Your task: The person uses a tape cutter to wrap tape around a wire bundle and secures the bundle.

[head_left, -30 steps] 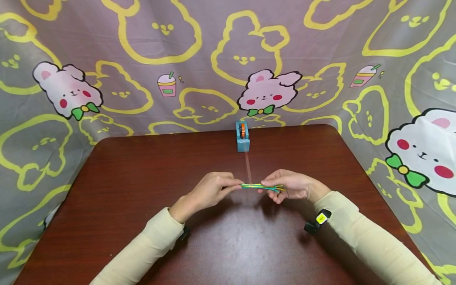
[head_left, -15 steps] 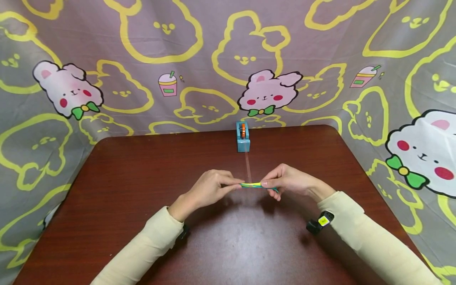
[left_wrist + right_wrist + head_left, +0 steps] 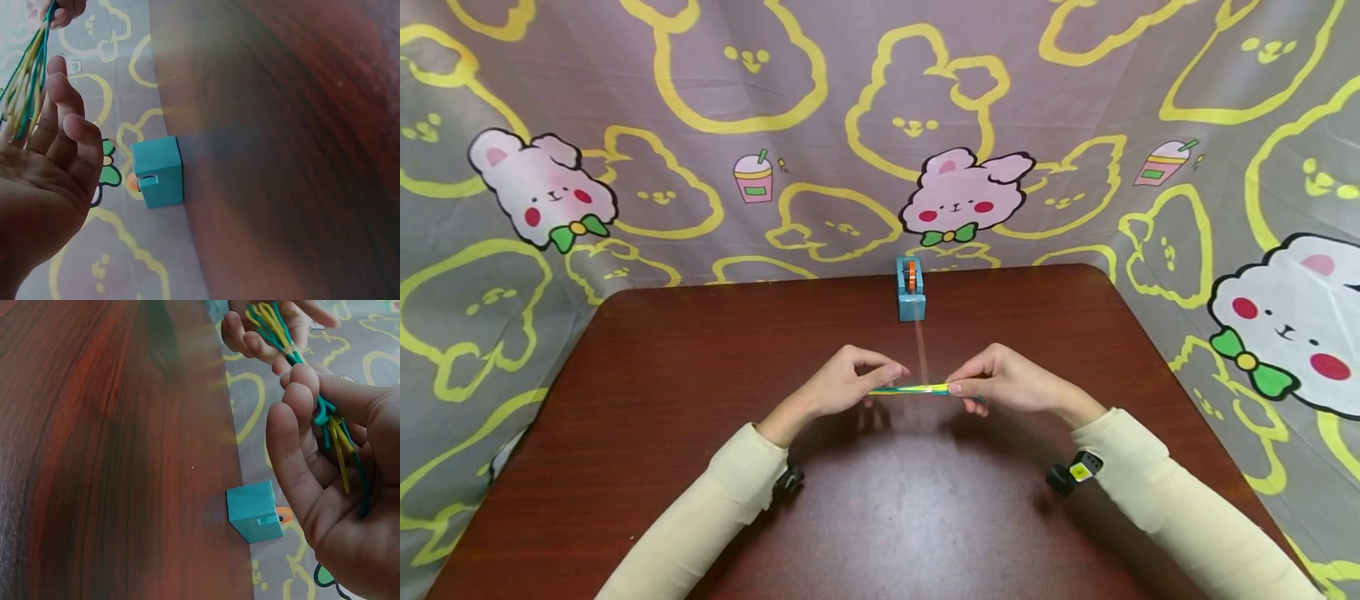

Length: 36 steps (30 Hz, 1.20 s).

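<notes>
A thin bundle of yellow and green strands [image 3: 913, 389] spans the gap between the two hands in the head view. The right hand [image 3: 1011, 379] pinches it near its right end, with loose tails [image 3: 340, 447] over the palm in the right wrist view. Beneath the other, fanned end [image 3: 25, 94], the left hand [image 3: 842, 382] has its fingers loosely extended, and its thumb stands off the strands. A strip of clear tape [image 3: 922, 350] runs from a blue tape dispenser [image 3: 912, 308] to the middle of the bundle.
The dispenser stands near the back edge of the dark brown table [image 3: 737, 333], an orange core inside it. A grey curtain [image 3: 820, 50] with yellow outlines and rabbit faces surrounds the table's back and sides.
The left hand has loosened its pinch, lifted its thumb and shifted left, baring more of the bundle. The right hand has moved up slightly and turned, covering the bundle's right end.
</notes>
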Motion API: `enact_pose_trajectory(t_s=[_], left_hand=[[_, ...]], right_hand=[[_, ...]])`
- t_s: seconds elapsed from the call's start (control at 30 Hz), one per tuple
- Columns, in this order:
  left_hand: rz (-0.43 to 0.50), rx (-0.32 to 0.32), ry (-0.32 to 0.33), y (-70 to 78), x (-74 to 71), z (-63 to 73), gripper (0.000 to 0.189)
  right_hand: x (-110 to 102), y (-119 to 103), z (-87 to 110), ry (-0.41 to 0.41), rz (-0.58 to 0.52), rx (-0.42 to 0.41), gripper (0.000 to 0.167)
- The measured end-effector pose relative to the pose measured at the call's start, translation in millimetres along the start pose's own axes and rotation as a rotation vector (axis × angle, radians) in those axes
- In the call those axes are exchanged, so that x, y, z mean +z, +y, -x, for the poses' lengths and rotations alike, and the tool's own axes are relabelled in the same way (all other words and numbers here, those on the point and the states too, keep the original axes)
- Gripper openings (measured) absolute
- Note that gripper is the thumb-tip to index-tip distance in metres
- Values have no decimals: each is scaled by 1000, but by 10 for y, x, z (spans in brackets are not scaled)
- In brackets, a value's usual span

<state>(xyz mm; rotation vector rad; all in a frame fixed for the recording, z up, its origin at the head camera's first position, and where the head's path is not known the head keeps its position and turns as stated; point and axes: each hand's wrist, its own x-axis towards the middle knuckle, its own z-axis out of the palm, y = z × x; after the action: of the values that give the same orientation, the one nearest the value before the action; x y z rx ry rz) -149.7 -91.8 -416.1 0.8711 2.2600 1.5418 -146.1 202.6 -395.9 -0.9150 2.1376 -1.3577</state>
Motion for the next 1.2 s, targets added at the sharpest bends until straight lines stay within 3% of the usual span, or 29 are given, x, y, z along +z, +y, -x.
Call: enact_pose_trajectory(t_s=[0.2,0.43,0.63,0.9,1.07,1.2], left_hand=[[167,-141,-65,-69,-71,-66,53],[449,-333,-296,-117,-109,-127,85],[636,-435,-415,-95,-110,-172,85],[681,-479,-549,-122,-85,-197,81],[660,-486,-547,-137,-72,-194,70],[648,-479,-523,-146,-73,-191,66]], right_hand=[[32,-16,21,72,70,-33,10],[80,-11,44,120,130,-92,13],[115,29,35,152,269,-247,17],[136,31,39,206,462,-414,22],[150,41,46,271,663,-522,15],[164,61,46,316,812,-603,29]])
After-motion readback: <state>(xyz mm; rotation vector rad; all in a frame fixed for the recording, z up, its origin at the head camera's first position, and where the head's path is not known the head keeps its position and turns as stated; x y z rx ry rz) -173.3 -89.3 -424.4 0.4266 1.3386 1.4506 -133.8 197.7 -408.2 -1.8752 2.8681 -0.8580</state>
